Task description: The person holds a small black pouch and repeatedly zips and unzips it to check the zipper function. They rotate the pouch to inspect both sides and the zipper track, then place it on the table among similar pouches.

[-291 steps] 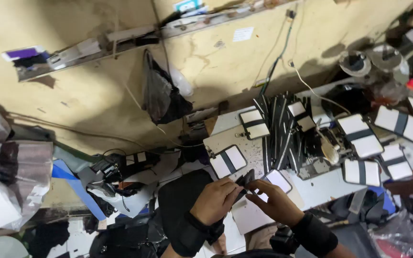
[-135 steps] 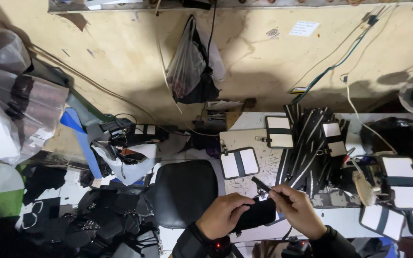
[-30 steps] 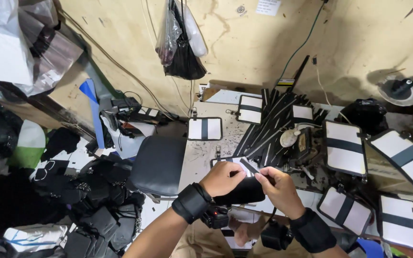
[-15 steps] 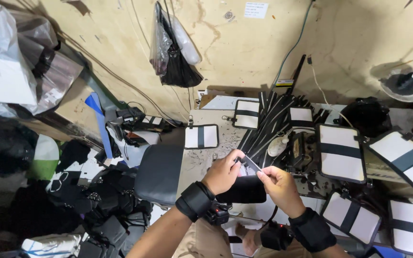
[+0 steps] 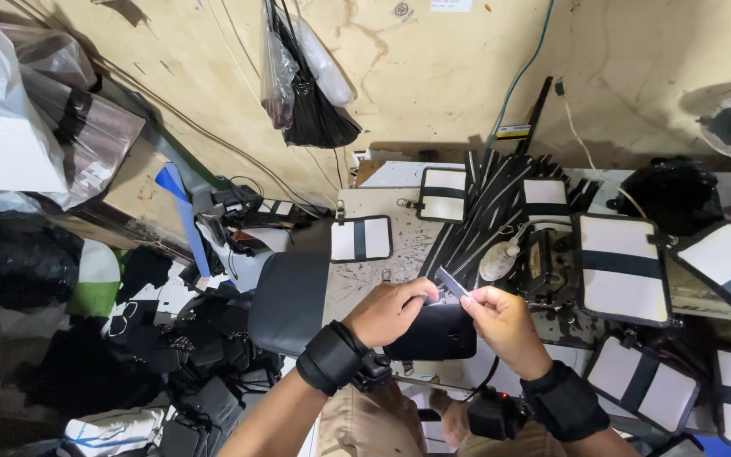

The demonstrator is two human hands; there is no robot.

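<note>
left hand [image 5: 395, 311] | right hand [image 5: 505, 326] | black strip [image 5: 451, 283] pinched between both

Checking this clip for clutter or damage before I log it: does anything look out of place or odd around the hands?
Nothing by the hands is damaged: left hand and right hand pinch a thin dark strip over a black pouch. Black strips lie fanned askew across the worktable, and black goods sit heaped on the floor.

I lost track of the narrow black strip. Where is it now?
In the head view, the strip is pinched between the left hand and right hand, just above the black pouch.
</note>
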